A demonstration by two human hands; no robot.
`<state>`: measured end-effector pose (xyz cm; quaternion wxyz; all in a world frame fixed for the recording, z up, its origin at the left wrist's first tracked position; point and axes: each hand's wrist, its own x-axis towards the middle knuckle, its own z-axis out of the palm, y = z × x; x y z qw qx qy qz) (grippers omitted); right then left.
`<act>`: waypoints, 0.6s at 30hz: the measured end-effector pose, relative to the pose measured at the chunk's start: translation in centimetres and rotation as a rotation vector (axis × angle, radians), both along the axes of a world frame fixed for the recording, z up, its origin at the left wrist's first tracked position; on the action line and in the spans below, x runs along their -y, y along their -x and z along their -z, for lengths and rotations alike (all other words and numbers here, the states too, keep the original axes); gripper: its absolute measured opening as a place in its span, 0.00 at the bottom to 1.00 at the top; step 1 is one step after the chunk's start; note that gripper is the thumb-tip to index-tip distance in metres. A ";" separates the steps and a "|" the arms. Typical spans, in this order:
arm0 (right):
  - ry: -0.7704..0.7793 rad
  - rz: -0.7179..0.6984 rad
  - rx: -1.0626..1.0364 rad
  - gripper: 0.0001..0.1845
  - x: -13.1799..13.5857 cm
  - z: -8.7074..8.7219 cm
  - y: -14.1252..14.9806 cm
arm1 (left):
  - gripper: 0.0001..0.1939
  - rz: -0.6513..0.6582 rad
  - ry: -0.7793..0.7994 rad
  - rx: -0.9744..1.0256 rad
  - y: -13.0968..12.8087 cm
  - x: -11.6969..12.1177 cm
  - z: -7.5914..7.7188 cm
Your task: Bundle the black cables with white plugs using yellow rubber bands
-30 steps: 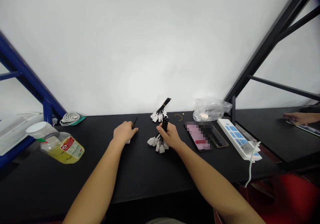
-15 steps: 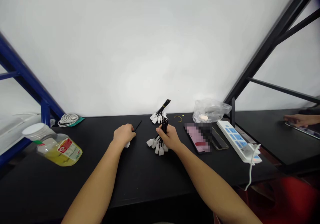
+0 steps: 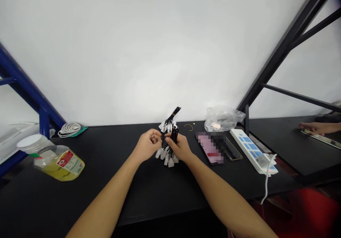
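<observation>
My right hand (image 3: 181, 146) is wrapped round a bundle of thin black strips with flat white tag-like ends (image 3: 170, 160). The black parts stand up out of the fist, and the white ends fan out below it. Close by on the left, my left hand (image 3: 149, 145) has its fingers curled in a pinch on a single strip of the same kind (image 3: 163, 138), mostly hidden by the fingers. Behind both hands, a second bundle (image 3: 173, 115), tied with a thin yellow band, leans with its white ends down on the black table.
A yellow band (image 3: 189, 127) lies behind my right hand. To the right are a phone (image 3: 209, 147), a dark phone-like slab (image 3: 234, 149), a power strip (image 3: 252, 149) and a plastic bag (image 3: 223, 119). At left stand a jar (image 3: 62, 163) and a coiled white cable (image 3: 69, 129). Another person's hand (image 3: 315, 128) touches a phone at far right.
My left hand has moved right from the table's left-middle to beside the bundle, carrying a single strip. My right hand keeps its hold on the bundle in about the same place.
</observation>
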<state>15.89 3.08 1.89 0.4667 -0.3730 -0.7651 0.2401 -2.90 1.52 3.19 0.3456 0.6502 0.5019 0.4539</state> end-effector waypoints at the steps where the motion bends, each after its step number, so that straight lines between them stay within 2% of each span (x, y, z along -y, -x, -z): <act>1: 0.003 -0.011 -0.008 0.14 0.0 0.0 0.0 | 0.10 0.031 0.000 0.003 -0.6 0.3 0.2; 4: 0.016 -0.019 -0.001 0.12 0.0 0.0 0.1 | 0.07 0.104 0.006 -0.059 -1.7 0.7 0.7; 8: 0.006 0.019 0.017 0.10 -0.1 0.2 0.0 | 0.09 0.125 -0.018 -0.128 -1.6 0.8 0.9; 9: -0.003 0.024 0.015 0.10 -0.1 0.2 0.0 | 0.12 0.114 -0.040 -0.152 -1.5 0.8 0.9; 11: -0.021 0.019 0.003 0.12 0.0 0.3 0.0 | 0.27 0.108 -0.083 -0.188 -1.4 0.9 0.7; 13: -0.034 -0.005 0.002 0.12 0.2 0.4 0.1 | 0.43 0.179 -0.095 -0.182 -1.7 1.1 0.6; 14: -0.036 -0.025 0.013 0.12 0.3 0.4 0.3 | 0.47 0.241 -0.082 -0.162 -1.8 1.2 0.5; 16: -0.033 -0.060 0.049 0.12 0.5 0.5 0.6 | 0.46 0.357 -0.031 -0.113 -2.2 1.4 0.6; 18: -0.025 -0.075 0.072 0.12 0.7 0.6 0.9 | 0.42 0.413 0.029 -0.075 -2.3 1.3 0.9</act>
